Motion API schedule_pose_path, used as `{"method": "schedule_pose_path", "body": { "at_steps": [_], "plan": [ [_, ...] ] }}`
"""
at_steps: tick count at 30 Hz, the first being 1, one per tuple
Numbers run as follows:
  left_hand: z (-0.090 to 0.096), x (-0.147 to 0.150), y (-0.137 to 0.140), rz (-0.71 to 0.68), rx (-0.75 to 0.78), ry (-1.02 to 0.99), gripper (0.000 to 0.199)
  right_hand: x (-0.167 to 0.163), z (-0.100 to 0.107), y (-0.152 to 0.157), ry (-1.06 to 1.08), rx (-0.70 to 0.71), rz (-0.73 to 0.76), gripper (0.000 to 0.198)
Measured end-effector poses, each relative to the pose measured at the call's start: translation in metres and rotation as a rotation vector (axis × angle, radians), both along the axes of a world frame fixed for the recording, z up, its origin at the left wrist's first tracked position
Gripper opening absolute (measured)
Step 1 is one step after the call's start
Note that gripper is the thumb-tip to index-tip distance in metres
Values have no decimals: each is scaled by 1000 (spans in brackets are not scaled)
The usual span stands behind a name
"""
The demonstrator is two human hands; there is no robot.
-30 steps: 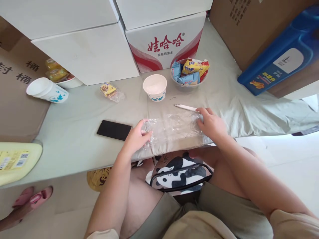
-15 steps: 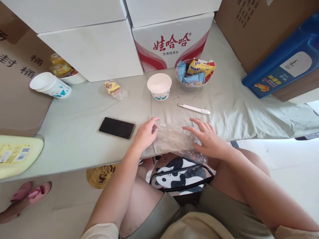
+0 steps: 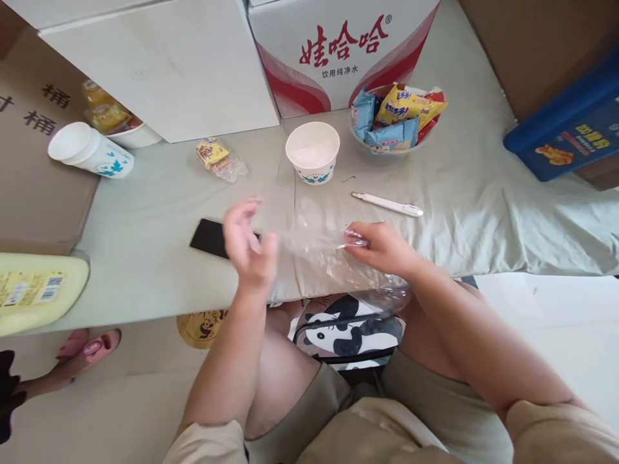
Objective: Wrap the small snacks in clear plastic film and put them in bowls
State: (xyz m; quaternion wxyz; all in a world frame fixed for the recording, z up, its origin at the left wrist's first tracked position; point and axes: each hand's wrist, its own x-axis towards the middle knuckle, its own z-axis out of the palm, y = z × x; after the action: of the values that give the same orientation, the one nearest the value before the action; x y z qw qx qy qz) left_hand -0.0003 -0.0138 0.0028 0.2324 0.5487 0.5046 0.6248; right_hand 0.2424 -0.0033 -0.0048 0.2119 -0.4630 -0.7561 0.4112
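My right hand [image 3: 380, 246] is closed on a clear plastic bag [image 3: 333, 264], which lies crumpled along the table's front edge and droops over it. To its left my left hand [image 3: 249, 248] is raised, somewhat blurred, with fingers apart and nothing held; it covers part of a black phone [image 3: 207, 237]. Beyond the bag stands a white paper bowl [image 3: 313, 154] with blue leaf prints. A white utility knife [image 3: 387, 204] rests to the right of the bowl, past my right hand.
A clear bowl of wrapped snacks [image 3: 396, 122] stands before a white carton [image 3: 338, 58]. Stacked paper cups [image 3: 91, 149] lean at left, near a small snack packet [image 3: 217, 158]. A yellow-green bottle [image 3: 43, 290] and a blue bottle [image 3: 565, 122] flank the table. Someone's pink slippers [image 3: 99, 348] show below.
My right hand has closed on the plastic bag. My left hand has lifted away to the left, over the phone. The view has shifted slightly.
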Motion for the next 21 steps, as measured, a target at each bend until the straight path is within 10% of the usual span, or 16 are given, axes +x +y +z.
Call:
{"method": "schedule_pose_path", "body": {
  "at_steps": [2,7,15,21],
  "plan": [
    [-3,5,4,-14,-164,-319,54,-3,-2,0,195,-85,-178,11],
    [-12,37,8,-648,-833,-568,59,-12,-6,-4,510,-273,-364,21],
    [-9,36,15,-521,-851,-229,40,-2,-19,-1,593,-271,-453,25],
    [-7,25,14,-574,-787,-451,21,-1,-24,2,743,-182,-520,9]
  ]
}}
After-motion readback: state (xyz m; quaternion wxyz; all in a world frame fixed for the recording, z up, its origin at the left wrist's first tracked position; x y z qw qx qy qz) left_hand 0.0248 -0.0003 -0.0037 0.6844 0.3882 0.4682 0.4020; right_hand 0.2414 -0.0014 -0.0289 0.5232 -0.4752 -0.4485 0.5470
